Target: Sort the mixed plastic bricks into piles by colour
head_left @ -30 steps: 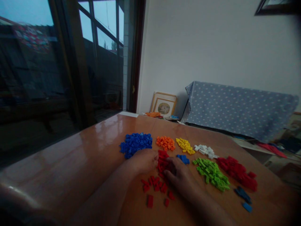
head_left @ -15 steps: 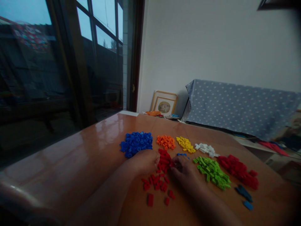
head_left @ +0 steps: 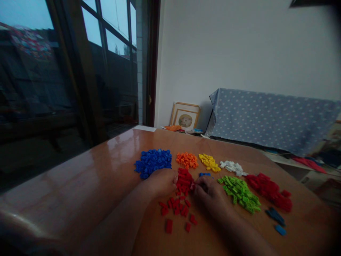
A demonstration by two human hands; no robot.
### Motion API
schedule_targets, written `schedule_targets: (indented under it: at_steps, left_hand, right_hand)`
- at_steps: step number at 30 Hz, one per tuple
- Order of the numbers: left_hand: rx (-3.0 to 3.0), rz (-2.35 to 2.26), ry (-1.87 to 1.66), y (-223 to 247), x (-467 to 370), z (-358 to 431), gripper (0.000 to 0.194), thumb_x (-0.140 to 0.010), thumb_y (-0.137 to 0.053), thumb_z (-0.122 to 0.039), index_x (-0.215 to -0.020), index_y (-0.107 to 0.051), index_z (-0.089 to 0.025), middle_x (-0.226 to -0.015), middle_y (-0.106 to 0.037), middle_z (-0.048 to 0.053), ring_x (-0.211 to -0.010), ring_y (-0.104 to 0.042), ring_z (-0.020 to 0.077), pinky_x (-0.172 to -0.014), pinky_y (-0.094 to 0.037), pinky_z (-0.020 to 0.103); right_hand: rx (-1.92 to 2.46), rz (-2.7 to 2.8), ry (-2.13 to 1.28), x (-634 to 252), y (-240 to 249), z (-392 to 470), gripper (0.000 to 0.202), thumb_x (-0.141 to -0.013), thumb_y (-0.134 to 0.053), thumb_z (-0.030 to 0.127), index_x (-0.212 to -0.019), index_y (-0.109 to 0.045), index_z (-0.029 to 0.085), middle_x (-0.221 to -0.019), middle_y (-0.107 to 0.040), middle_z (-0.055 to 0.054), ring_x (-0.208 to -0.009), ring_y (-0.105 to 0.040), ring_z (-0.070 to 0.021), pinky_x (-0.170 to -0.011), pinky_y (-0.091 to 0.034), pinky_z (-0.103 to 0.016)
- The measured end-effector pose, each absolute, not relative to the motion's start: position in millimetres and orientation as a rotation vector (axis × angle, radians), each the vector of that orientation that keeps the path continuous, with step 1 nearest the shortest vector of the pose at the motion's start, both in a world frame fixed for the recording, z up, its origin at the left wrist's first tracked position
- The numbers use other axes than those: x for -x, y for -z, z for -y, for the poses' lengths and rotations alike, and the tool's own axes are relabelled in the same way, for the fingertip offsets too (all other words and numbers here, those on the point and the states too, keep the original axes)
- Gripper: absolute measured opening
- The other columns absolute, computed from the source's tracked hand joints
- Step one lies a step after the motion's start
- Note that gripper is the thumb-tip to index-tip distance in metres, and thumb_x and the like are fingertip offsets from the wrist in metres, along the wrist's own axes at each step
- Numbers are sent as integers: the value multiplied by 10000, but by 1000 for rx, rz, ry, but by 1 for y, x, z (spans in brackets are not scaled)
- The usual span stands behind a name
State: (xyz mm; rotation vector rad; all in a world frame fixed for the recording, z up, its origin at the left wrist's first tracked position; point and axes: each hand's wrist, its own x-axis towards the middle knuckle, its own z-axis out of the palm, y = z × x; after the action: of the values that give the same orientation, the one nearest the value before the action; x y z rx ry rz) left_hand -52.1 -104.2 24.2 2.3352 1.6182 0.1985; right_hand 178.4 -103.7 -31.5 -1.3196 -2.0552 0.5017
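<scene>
A heap of red toy building bricks [head_left: 184, 179] lies between my two hands, with several loose red bricks [head_left: 177, 206] scattered on the near side. My left hand [head_left: 164, 180] rests at the heap's left edge, fingers curled and closed; whatever they hold is hidden. On the opposite side, my right hand [head_left: 209, 192] has thumb and fingers pinched together at the heap's edge. A bit of red shows at its fingertips, too blurred to tell whether it is gripped. Just beyond the right hand lie a few small blue pieces [head_left: 204, 174].
Around the brown table [head_left: 87, 177] sit piles of blue round pieces [head_left: 153, 161], orange pieces [head_left: 187, 160], yellow pieces [head_left: 209, 163], white pieces [head_left: 232, 167], green bricks [head_left: 241, 193] and larger red bricks [head_left: 270, 191]. Dark blue pieces [head_left: 275, 216] and a lighter blue piece [head_left: 280, 229] lie front right.
The whole view has shifted slightly. Both hands stay on either side of the red heap, with their fingers still closed; no brick has plainly moved.
</scene>
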Motion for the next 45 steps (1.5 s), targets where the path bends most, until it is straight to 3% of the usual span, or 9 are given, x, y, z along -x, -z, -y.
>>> schedule_targets:
  at_steps: [7,19,23,26,33,39,45]
  left_hand:
    - [-2310,-1675,-188,-20,48,103,106,-733,-601,-270,-833,-605,-234,-840,-668,13,-747,-608,169,-550,-324,242]
    - [-2321,-1593,-430,-17,42,100,87,-803,-547,-253,-860,-595,-210,-841,-652,20,-768,-575,162,-626,-353,240]
    - [-2305,-1513,-469,-10,43,97,101,-786,-516,-180,-861,-579,-204,-822,-636,11,-756,-554,147,-628,-353,225]
    - [-2307,-1489,-436,-12,47,98,131,-768,-489,-145,-847,-576,-203,-822,-631,4,-750,-545,138,-625,-353,217]
    - [-2257,-1425,-202,-28,52,109,121,-753,-531,-230,-836,-617,-212,-774,-636,-11,-670,-538,131,-533,-316,213]
    - [-2214,-1510,-85,-36,53,115,141,-719,-581,-238,-838,-656,-226,-750,-651,-4,-665,-563,147,-513,-317,220]
    - [-2245,-1584,-65,-43,50,119,118,-710,-609,-265,-807,-667,-233,-762,-668,1,-672,-578,153,-526,-325,224]
  right_hand:
    - [1290,2099,-514,-180,26,106,149,-891,-492,272,-871,-629,217,-815,-641,-11,-736,-568,-169,-648,-402,-272]
    - [1241,2141,-508,-175,11,118,150,-886,-482,218,-843,-625,211,-797,-628,-8,-739,-564,-162,-666,-398,-268]
    - [1285,2191,-544,-173,9,121,125,-871,-504,223,-813,-613,210,-775,-626,1,-712,-561,-152,-632,-381,-253]
    - [1333,2247,-582,-172,6,127,116,-867,-534,271,-791,-601,214,-757,-634,5,-679,-558,-146,-586,-350,-242]
    - [1440,2343,-600,-167,5,135,169,-835,-592,352,-745,-626,214,-720,-652,-10,-604,-539,-132,-508,-260,-238]
    - [1428,2353,-589,-161,6,133,145,-842,-555,296,-758,-647,222,-687,-645,0,-585,-542,-133,-506,-271,-236]
    - [1355,2214,-395,-157,-2,124,204,-905,-492,322,-877,-673,233,-840,-679,-23,-731,-594,-164,-612,-363,-255]
